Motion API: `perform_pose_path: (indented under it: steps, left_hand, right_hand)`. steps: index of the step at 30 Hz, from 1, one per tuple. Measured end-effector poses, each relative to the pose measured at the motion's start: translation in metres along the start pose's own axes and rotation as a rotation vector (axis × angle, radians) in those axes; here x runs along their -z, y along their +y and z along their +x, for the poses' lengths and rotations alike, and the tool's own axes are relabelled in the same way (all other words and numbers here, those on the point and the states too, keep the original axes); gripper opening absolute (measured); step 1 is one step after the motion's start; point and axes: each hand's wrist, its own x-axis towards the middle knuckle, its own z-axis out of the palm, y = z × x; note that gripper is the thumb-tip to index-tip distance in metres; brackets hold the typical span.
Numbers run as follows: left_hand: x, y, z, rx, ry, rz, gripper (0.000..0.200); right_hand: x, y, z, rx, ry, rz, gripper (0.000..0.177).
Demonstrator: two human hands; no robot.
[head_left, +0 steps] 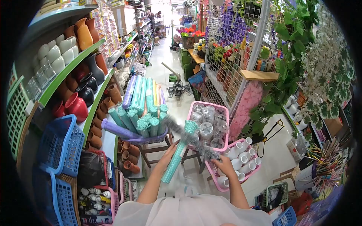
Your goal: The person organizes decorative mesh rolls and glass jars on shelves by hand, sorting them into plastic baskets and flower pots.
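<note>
My left hand [168, 154] is closed around the side of a long teal bundle [176, 158], which looks wrapped in clear plastic and has a frilled top end. The bundle is held tilted in front of my body. My right hand [223, 165] grips the end of a grey fluffy duster [209, 152]. The duster lies diagonally across the upper part of the bundle, and its far end reaches toward other teal bundles [145, 124] in a purple basket [151, 139]. Beyond my right hand, a pink basket [227, 145] holds clear glass vessels [206, 130].
A lower pink basket [213, 177] holds white vases [238, 162] at right. Shelves with clay pots [132, 165] and red vases [76, 106] line the left. A wire grid rack [230, 56] stands right of the aisle, and a metal stand [177, 88] sits on the floor [162, 75].
</note>
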Motion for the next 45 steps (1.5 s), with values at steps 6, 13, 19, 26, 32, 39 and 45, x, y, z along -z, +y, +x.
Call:
perform_pose_path:
  steps: [6, 13, 19, 26, 32, 39, 45]
  left_hand:
    - [-0.003, 0.011, 0.024, -0.035, 0.016, -0.021, 0.053]
    - [0.013, 0.01, 0.055, -0.06, 0.129, -0.011, 0.053]
    - [0.022, 0.018, 0.068, -0.112, 0.109, 0.022, 0.054]
    - [0.024, 0.015, 0.077, -0.133, 0.089, 0.024, 0.068]
    - [0.011, 0.022, 0.069, -0.185, 0.014, 0.268, 0.082]
    - [0.016, 0.049, 0.007, -0.243, -0.052, 0.357, 0.081]
    - [0.028, 0.076, -0.086, -0.281, 0.081, 0.48, 0.084]
  right_hand:
    - [-0.004, 0.028, 0.053, -0.283, 0.352, 0.181, 0.048]
    - [-0.05, 0.055, 0.117, -0.187, 0.145, -0.163, 0.051]
    - [-0.079, 0.064, 0.125, -0.042, 0.129, -0.305, 0.047]
    - [-0.07, 0.05, 0.122, 0.022, 0.191, -0.559, 0.043]
    - [-0.059, -0.012, 0.144, -0.069, -0.228, 0.691, 0.042]
    - [-0.081, -0.063, 0.157, -0.123, -0.459, 0.892, 0.052]
    - [-0.117, -0.13, 0.136, 0.044, -0.637, 0.973, 0.059]
